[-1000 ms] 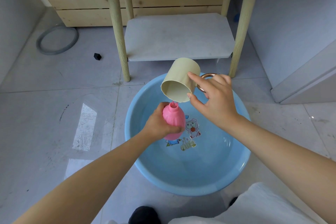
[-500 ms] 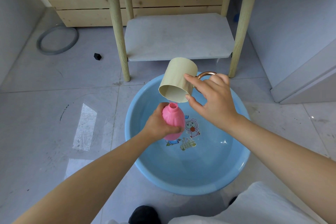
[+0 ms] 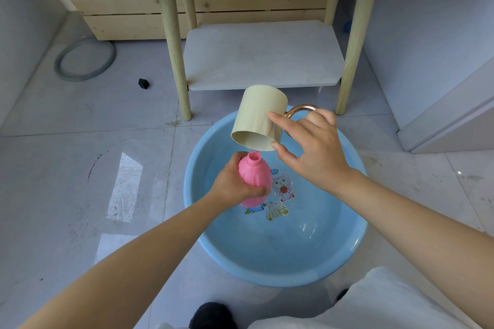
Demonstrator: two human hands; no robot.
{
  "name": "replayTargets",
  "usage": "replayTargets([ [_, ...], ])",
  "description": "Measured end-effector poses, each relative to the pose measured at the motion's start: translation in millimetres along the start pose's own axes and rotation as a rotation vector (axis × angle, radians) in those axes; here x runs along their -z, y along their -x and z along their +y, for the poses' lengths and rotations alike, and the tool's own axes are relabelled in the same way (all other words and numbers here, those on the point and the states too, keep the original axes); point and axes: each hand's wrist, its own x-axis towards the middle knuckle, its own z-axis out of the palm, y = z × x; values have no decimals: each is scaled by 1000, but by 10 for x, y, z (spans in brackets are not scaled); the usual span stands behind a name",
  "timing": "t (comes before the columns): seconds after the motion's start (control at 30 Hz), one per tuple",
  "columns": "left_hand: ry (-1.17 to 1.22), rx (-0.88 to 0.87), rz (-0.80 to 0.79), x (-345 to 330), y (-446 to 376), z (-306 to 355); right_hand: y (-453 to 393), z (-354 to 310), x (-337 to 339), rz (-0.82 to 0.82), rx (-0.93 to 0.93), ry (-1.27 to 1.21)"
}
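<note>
The step in hand looks like pouring from the mug (image 3: pixel 260 117) into the bottle (image 3: pixel 254 176), both held over the basin (image 3: pixel 280 279). The bottle stands upright over the left half of the basin, its open mouth on top. The left hand (image 3: pixel 231 185) grips its lower body, fingers curled round it. The mug is tipped steeply, opening down, its lip just above the bottle's mouth, over the far part of the basin. The right hand (image 3: pixel 318 153) holds the mug with fingers curled at the handle (image 3: pixel 300 109), forefinger stretched along the wall and thumb pressed at the rim. Any stream is too fine to make out for certain

The next move probably calls for holding the lip right over that narrow mouth and tipping slowly, then turning the mug upright once it is empty

The tight edge is the bottle's small opening. The basin's rim lies wide all round it, so a miss would likely land inside. Beyond the basin's far rim stand the table legs (image 3: pixel 175 56) and a low shelf (image 3: pixel 262 56), near the mug's base, which leaves little room that way. Left of the basin the floor (image 3: pixel 80 168) is open; at its near right side lies white cloth (image 3: pixel 387 302)
</note>
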Motion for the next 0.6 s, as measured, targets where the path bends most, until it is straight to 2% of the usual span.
replayTargets([
  [0.3,-2,-8,6,1,-8,-13,9,-1,-11,-13,28,-11],
  [0.6,3,-1,10,18,-7,-16,63,129,-79,-70,-256,-43],
])
